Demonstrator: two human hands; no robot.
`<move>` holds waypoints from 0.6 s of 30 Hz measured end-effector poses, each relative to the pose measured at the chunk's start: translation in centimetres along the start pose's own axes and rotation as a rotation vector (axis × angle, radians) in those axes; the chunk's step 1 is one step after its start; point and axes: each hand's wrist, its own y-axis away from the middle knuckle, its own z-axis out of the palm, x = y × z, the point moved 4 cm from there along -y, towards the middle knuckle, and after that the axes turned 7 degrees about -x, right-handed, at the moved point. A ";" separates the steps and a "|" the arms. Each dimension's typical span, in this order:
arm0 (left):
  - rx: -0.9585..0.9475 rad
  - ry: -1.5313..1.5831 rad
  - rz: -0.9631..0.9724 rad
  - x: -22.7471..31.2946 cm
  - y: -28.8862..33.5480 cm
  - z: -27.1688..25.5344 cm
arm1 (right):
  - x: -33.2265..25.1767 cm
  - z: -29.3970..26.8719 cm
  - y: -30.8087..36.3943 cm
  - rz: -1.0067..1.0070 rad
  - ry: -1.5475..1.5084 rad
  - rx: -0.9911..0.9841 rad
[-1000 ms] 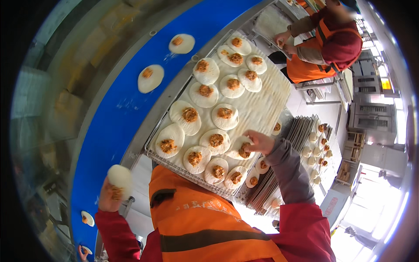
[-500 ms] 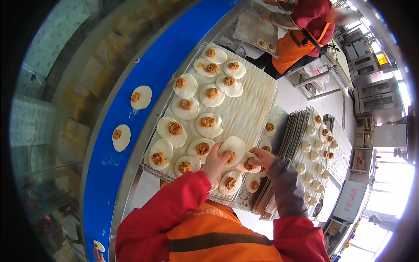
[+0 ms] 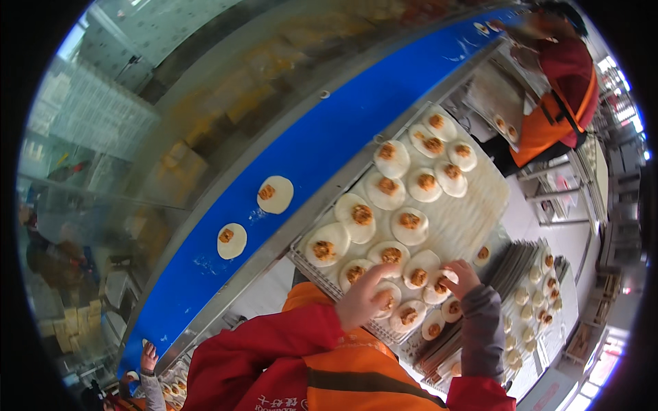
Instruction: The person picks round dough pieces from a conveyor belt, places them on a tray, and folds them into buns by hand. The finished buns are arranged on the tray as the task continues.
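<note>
Rows of flat dough rounds, each topped with an orange-brown filling, lie on a cloth-covered rack tray (image 3: 473, 212) in front of me. My left hand (image 3: 362, 299) hovers over the near edge of the tray, thumb and fingers apart with nothing held. Under its fingertips lies a partly hidden dough round (image 3: 391, 290). My right hand (image 3: 460, 278) is at the tray's right side, fingers bent and thumb apart, touching the edge of a filled dough round (image 3: 434, 295). Beside that one lies another filled dough round (image 3: 423, 260), flat between the two hands.
A blue conveyor belt (image 3: 322, 147) runs along the left, carrying two filled dough rounds (image 3: 276, 195). At right, stacked trays (image 3: 528, 274) hold small dough pieces. A co-worker (image 3: 565, 89) stands at the far right; another person's hand (image 3: 149, 356) reaches over the belt at lower left.
The dough round my left hand held now lies flat on the tray, and that hand has drawn back toward me. My view has turned, shifting the tray rightward. My right hand stays by its dough round.
</note>
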 end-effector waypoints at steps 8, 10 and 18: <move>0.815 -0.414 -0.616 -13.7 8.9 -29.4 | -4.2 -6.8 -6.9 0.023 -0.361 0.126; 0.684 -0.635 -0.582 -16.9 10.7 -30.7 | -6.1 -6.6 -9.0 -0.066 -0.431 0.047; 0.601 -0.395 -0.593 -21.9 19.1 -34.1 | -11.0 -3.5 -13.7 -0.114 -0.427 -0.140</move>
